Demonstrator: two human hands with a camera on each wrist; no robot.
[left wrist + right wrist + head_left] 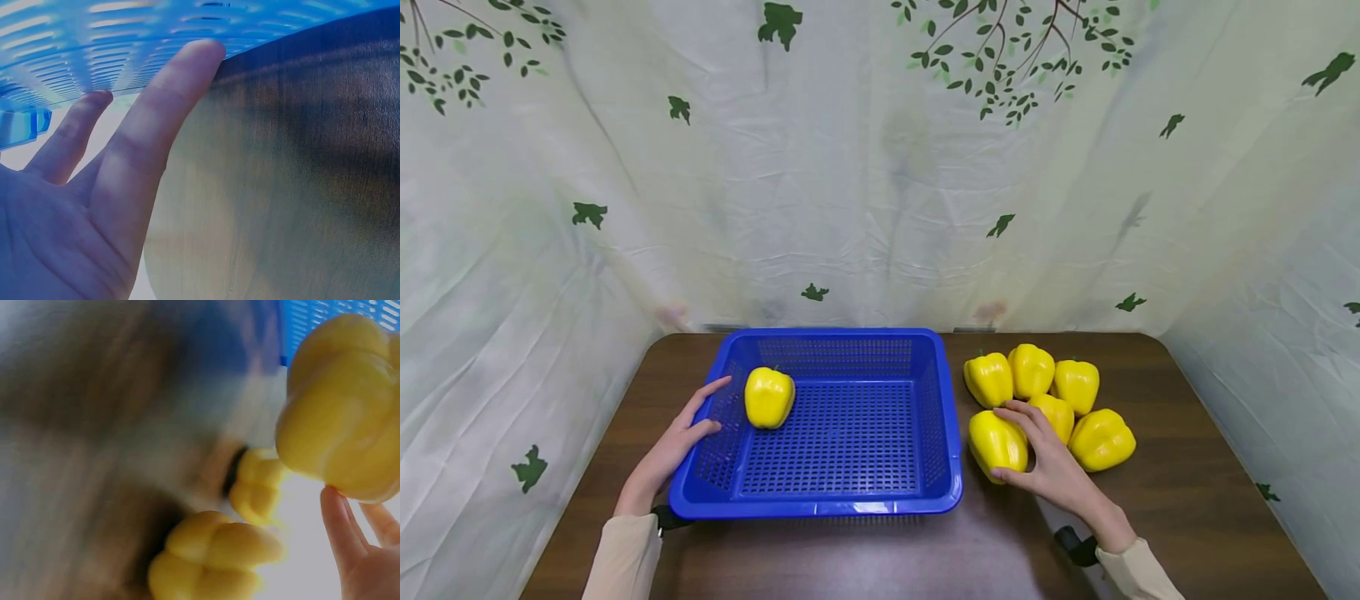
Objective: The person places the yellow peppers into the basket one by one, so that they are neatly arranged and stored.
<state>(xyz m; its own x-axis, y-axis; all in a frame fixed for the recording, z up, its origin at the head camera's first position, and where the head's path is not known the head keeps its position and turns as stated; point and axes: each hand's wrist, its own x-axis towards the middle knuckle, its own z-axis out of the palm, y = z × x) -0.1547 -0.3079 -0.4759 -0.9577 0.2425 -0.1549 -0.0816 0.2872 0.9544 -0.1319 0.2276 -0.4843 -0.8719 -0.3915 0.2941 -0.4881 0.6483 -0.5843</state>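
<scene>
My right hand (1054, 463) pinches a yellow bell pepper (996, 442) between thumb and fingers, just to the right of the blue basket (816, 508). In the right wrist view this pepper (347, 419) looms large, with fingertips at its lower side. At the basket's left side, my left hand (672, 450) rests on the rim, fingers and thumb spread and mostly straight. The left wrist view shows those fingers (144, 128) reaching up to the slotted wall (144, 47). Inside the basket, another yellow bell pepper (769, 398) stands near the left wall.
Several more yellow bell peppers (1077, 386) lie grouped on the brown wooden table (1195, 500), behind and to the right of the held one. A white curtain (865, 183) printed with green leaves surrounds the table at the back and sides.
</scene>
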